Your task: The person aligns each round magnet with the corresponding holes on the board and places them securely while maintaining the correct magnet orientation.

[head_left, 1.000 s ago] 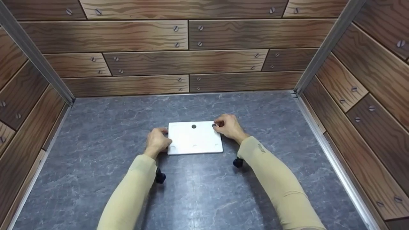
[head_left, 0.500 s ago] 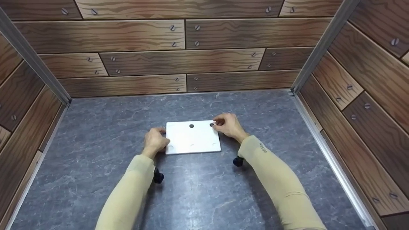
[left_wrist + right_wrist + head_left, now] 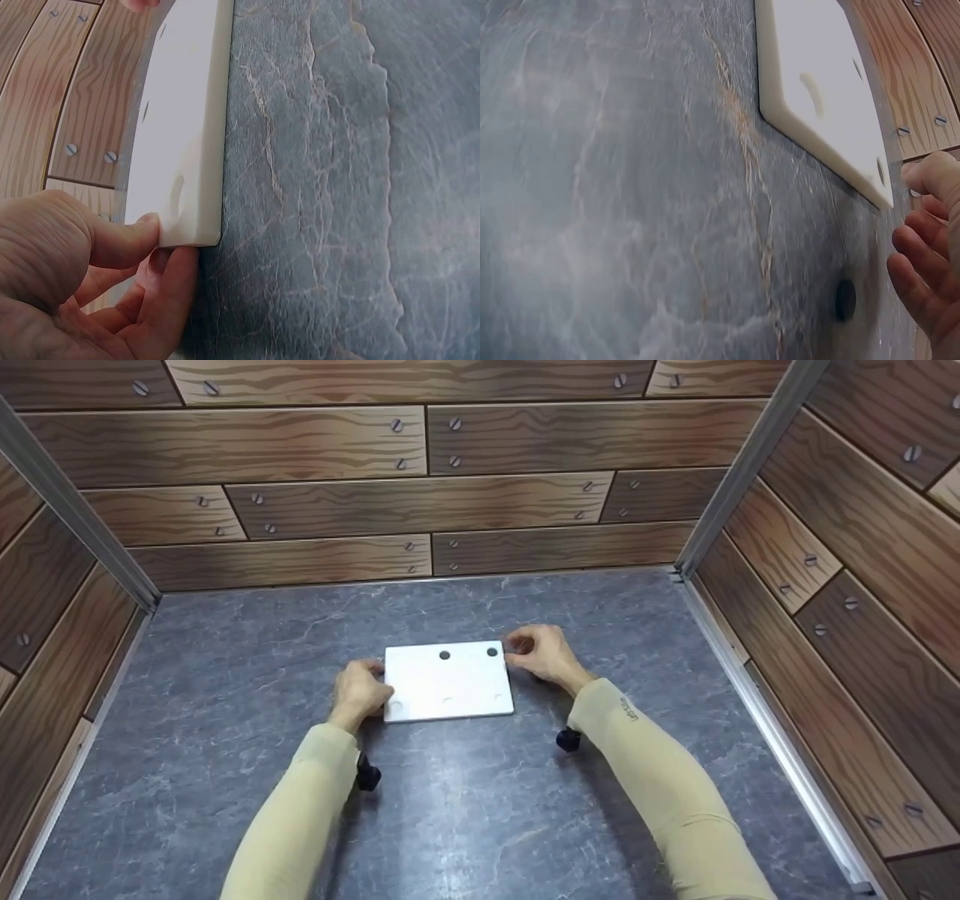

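A white rectangular plate (image 3: 450, 682) lies flat on the grey marbled table. Two dark discs (image 3: 445, 655) show along its far edge, one near the middle and one at the right corner. Pale shallow recesses line its near edge. My left hand (image 3: 358, 691) pinches the plate's left side, thumb on top and fingers at the edge. Beside the far right corner, my right hand (image 3: 546, 651) has loosely curled fingers and holds nothing. A dark disc (image 3: 845, 300) lies on the table near that hand in the right wrist view, hidden under the hand in the head view.
Wood-patterned panels (image 3: 322, 510) close off the back and both sides. A metal rail (image 3: 780, 750) runs along the right edge of the table (image 3: 450, 810). A black wrist camera mount (image 3: 568, 739) hangs under the right sleeve, another under the left.
My right hand has drawn off the plate's far right corner, uncovering the dark disc there. My left hand keeps its hold. The head view has shifted slightly.
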`<state>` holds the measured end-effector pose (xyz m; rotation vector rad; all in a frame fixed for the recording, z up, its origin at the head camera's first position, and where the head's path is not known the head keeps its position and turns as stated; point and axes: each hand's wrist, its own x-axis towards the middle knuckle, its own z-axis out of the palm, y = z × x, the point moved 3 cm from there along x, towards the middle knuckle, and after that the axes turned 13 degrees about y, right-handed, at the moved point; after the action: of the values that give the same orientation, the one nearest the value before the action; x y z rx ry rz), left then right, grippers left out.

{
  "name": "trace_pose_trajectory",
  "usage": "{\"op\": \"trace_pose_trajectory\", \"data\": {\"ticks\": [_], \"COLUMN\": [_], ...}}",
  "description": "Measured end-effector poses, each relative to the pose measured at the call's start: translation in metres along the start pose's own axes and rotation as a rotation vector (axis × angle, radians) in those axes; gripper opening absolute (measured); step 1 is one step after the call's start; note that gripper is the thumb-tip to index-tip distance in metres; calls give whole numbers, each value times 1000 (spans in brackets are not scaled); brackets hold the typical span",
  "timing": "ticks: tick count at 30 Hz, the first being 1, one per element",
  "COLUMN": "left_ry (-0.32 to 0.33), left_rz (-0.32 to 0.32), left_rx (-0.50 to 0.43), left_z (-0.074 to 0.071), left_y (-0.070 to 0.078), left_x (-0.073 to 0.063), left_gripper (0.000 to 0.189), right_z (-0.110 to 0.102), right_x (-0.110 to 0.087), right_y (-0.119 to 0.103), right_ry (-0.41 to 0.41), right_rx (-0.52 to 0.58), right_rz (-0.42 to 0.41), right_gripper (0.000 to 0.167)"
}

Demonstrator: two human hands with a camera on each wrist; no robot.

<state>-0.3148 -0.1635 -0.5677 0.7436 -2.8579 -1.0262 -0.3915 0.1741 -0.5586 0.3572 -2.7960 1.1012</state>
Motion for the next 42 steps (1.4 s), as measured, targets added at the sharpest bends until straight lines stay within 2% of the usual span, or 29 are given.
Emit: {"op": "trace_pose_trajectory", "data": {"ticks": [15,20,23,29,33,37,42], "left_ry": [10,5,18,8,13,15,10], "left_rz": [28,40,73,65,63,61,42], "left_rx": [-5,-29,-34,-21,-25,-26,-21], "left_z": [-3,-3,7,18,12,-3,-2], "left_y": [-3,-3,-11,-18,-14,-2,-1], "left_x": [1,1,12,24,18,-1,-2], "left_gripper": [53,53,52,53,54,52,52], "right_z": [-10,-13,-15,-19,-22,-24,-25], "right_x": [-8,-12,-15,-20,-23,-26,-30], "right_y": [12,18,22,28,32,35,38], "right_ry": [6,-4,-2,6,-2,-10,-21], "right_rx": [4,-34,-53,-68,-83,-104,-135], "right_rz": [-34,-38,-34,-26,-29,-61,-87], "right_gripper": [44,45,46,46,47,46,42]}}
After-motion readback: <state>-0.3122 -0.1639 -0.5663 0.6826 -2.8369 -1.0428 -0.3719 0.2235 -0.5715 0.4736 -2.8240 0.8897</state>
